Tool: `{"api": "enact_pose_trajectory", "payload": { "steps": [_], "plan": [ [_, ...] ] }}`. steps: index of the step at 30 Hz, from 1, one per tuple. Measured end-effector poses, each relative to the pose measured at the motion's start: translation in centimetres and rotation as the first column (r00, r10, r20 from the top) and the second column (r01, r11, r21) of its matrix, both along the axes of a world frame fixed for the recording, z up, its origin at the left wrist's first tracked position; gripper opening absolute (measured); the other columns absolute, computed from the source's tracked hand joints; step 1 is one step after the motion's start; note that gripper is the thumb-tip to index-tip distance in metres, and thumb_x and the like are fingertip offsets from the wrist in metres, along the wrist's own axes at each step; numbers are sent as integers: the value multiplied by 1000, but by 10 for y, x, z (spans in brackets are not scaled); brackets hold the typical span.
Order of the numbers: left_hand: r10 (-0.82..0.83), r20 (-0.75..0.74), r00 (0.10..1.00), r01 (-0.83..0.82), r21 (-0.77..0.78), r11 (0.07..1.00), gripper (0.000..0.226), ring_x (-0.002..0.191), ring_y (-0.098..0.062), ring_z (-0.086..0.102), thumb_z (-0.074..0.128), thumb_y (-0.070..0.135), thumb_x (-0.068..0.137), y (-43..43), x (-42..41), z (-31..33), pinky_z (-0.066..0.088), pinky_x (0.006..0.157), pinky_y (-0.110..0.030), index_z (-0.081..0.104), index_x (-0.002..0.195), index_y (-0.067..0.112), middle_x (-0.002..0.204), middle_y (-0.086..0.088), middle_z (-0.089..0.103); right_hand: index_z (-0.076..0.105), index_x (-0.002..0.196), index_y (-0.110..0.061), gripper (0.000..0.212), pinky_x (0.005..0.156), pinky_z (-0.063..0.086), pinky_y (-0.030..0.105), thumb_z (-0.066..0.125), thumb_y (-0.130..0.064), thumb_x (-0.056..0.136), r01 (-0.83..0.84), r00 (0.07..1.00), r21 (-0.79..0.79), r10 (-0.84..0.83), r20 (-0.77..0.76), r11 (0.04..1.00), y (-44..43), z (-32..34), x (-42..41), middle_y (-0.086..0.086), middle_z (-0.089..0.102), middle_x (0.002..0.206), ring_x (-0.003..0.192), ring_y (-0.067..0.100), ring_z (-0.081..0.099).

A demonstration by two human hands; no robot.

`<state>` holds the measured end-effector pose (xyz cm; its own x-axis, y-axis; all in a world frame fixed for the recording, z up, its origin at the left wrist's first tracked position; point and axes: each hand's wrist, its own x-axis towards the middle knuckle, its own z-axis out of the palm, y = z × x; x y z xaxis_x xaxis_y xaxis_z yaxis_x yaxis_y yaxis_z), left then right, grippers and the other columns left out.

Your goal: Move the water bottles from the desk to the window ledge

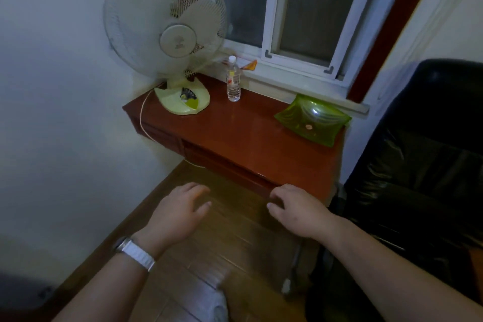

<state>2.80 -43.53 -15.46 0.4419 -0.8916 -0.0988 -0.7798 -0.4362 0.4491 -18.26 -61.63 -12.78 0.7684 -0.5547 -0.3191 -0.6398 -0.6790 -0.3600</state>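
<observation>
One clear water bottle (pixel 233 78) with a white cap and a red-and-white label stands upright at the back of the red-brown desk (pixel 235 133), close under the pale window ledge (pixel 300 81). My left hand (pixel 180 206), with a white watch strap on its wrist, hovers over the floor in front of the desk with relaxed fingers, holding nothing. My right hand (pixel 292 206) hangs near the desk's front edge, fingers loosely curled, holding nothing. Both hands are well short of the bottle.
A pale green table fan (pixel 170 42) stands on the desk's left end, its cord trailing down. A green translucent dish (pixel 312 119) sits at the desk's right. An orange wrapper (pixel 249 64) lies on the ledge. A black leather chair (pixel 418 165) fills the right.
</observation>
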Motion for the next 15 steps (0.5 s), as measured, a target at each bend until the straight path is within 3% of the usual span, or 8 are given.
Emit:
{"api": "enact_pose_trajectory", "payload": {
  "steps": [6, 15],
  "plan": [
    [-10, -54, 998, 10, -13, 1000, 44, 126, -12, 46, 50, 42, 97, -42, 104, 18, 45, 104, -36, 46, 139, 30, 140, 7, 47, 52, 133, -26, 43, 90, 49, 35, 42, -50, 98, 42, 999, -106, -43, -6, 994, -35, 16, 88, -5, 53, 125, 111, 16, 52],
    [-57, 14, 998, 58, -61, 996, 42, 126, -8, 46, 51, 44, 95, -97, 185, 22, 42, 107, -36, 51, 135, 31, 140, 12, 49, 50, 137, -23, 49, 97, 45, 38, 41, -51, 97, 60, 998, -115, -59, 13, 991, -88, 17, 157, -2, 50, 134, 123, 21, 49]
  ]
}}
